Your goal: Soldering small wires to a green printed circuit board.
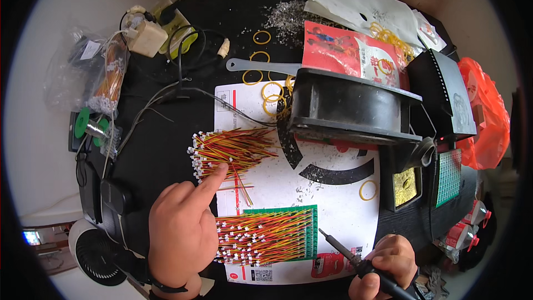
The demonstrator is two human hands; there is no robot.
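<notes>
My left hand (183, 228) has its index finger stretched out, the tip at the near edge of a pile of red, yellow and black wires with white connectors (236, 147). Nothing shows in its grip; the other fingers are partly hidden. At the lower right my right hand (391, 266) is closed around a soldering iron (363, 266), whose tip points up and left. The tip is close to the right edge of a green circuit board panel (312, 228), apart from it. Rows of similar wires (261, 236) lie across that panel, their connectors toward the left.
A black fan (355, 103) stands beyond the panel. On the right are a black box-shaped unit (444, 94), a tray of yellow cleaning sponge (405, 186) and another green board (448, 178). A solder spool (94, 126) and cables lie left. Rubber bands (272, 91) and clippings are scattered at the back.
</notes>
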